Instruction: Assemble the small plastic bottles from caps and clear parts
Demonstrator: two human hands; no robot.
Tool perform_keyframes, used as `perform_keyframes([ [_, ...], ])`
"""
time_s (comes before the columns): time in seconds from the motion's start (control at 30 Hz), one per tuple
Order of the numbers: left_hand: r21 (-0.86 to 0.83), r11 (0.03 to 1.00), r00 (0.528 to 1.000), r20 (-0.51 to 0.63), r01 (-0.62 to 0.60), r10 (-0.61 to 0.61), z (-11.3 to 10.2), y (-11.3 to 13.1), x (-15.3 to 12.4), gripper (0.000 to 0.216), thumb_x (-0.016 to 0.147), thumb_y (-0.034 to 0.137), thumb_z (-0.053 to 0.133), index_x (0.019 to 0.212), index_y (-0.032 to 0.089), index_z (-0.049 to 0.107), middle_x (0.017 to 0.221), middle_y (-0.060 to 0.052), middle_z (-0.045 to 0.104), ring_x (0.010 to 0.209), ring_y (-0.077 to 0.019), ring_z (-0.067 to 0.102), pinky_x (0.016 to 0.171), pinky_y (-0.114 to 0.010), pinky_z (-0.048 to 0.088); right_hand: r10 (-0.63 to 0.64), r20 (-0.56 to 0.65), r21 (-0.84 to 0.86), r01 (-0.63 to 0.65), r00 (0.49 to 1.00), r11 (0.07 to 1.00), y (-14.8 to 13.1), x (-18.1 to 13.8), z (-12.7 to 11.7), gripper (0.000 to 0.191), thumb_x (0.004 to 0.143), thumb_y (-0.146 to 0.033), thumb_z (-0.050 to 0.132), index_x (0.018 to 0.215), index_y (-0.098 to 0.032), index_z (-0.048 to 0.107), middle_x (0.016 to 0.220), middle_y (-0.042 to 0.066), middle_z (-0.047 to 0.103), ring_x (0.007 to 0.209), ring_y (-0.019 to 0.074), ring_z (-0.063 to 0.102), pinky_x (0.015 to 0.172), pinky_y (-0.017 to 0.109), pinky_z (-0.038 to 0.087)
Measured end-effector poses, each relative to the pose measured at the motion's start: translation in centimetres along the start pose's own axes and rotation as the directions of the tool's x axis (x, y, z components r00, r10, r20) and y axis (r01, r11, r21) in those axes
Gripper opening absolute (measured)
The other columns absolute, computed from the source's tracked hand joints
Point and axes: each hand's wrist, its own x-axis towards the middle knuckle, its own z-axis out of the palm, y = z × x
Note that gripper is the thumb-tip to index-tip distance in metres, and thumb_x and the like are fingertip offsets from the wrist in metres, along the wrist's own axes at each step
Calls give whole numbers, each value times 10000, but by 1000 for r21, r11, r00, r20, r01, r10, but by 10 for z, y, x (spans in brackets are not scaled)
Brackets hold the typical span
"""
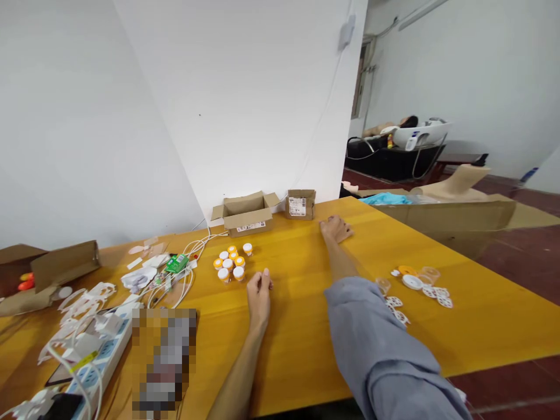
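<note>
Yellow wood makes up the worktop [297, 332] under our two bare hands. Our left hand [259, 294] is out past the near edge, thumb against curled fingers, just beside a cluster of small jars [227, 264] with white and orange tops; one jar sits a little apart from the others, toward the far edge. We cannot tell whether the left grip has anything inside it. Our right hand [336, 229], at the end of a grey sleeve [371, 326], is near the far right corner, back upward and fingers bent; its grip is hidden from us too, so we cannot tell its state. Along the far edge we have an open cardboard box [248, 223] behind the jars and a smaller box [308, 209] near our right hand. Toward the right edge lie an orange ring [408, 270], a white disc [412, 282] and white pierced discs [445, 302].
</note>
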Motion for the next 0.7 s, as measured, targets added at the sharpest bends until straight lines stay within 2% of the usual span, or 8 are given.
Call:
perform_keyframes([
  [0.17, -1, 1000, 1000, -7, 15, -15, 4, 2, 2, 548, 848, 688, 502, 569, 218, 466, 548, 15, 489, 568, -143, 471, 562, -267, 387, -46, 85, -76, 53, 995, 996, 1, -4, -9, 264, 821, -157, 524, 995, -188, 721, 1097, 201, 694, 1094, 331, 572, 927, 476, 356],
  [0.4, -21, 1000, 1000, 1, 11, -11, 8, 2, 6, 530, 843, 671, 508, 567, 220, 460, 544, 16, 484, 573, -143, 472, 567, -266, 389, -154, 172, -135, 178, 973, 975, 0, -24, -20, 256, 809, -172, 563, 977, -215, 752, 1039, 163, 738, 1077, 315, 637, 888, 423, 414],
  [0.57, -42, 999, 1000, 0, -5, 5, 10, 2, 10, 505, 839, 640, 526, 564, 220, 462, 538, 19, 487, 574, -145, 479, 578, -265, 406, -243, 268, -136, 286, 932, 949, -5, -46, -27, 166, 807, -246, 634, 917, -260, 757, 1009, 97, 761, 1060, 277, 666, 847, 363, 447],
  [0.7, -58, 998, 999, 28, -17, 19, 9, 4, 13, 487, 843, 608, 532, 552, 224, 461, 535, 16, 495, 569, -149, 484, 579, -267, 415, -355, 351, -45, 394, 866, 918, -7, -66, -30, 61, 778, -278, 692, 824, -282, 733, 966, 29, 771, 990, 230, 688, 807, 312, 456],
])
